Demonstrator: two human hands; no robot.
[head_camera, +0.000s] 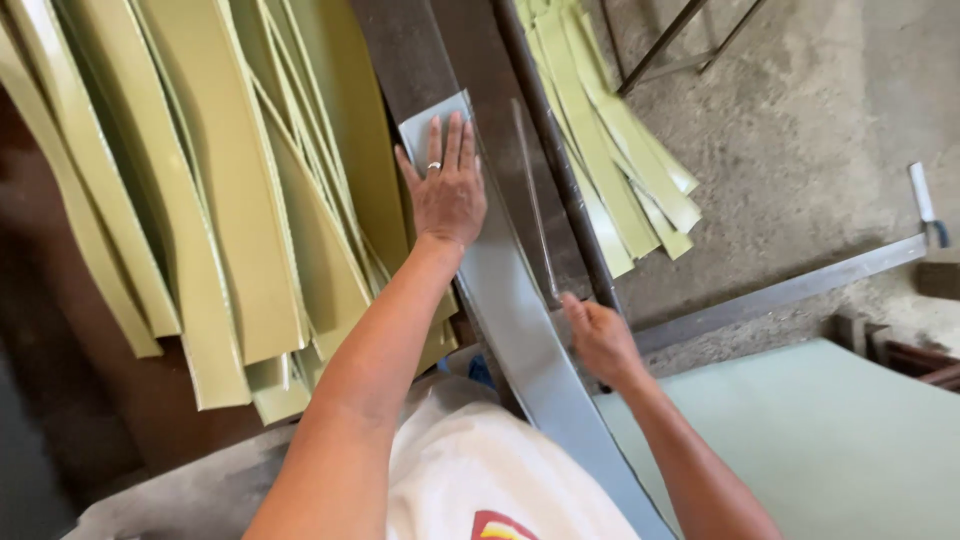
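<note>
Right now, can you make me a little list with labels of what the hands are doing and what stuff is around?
left hand: left hand pressed flat on a long grey strip, ring on one finger
right hand: right hand closed around a thin metal rod
left of the strip: big pile of pale green strips
past the rod: smaller pile of green strips lying on the concrete floor
lower right: pale green sheet

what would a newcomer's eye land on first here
The fan of long pale green cut strips filling the left side draws the eye first. At centre, the left hand presses flat on a long grey sheet strip, while the right hand grips a thin metal rod beside it.
</note>
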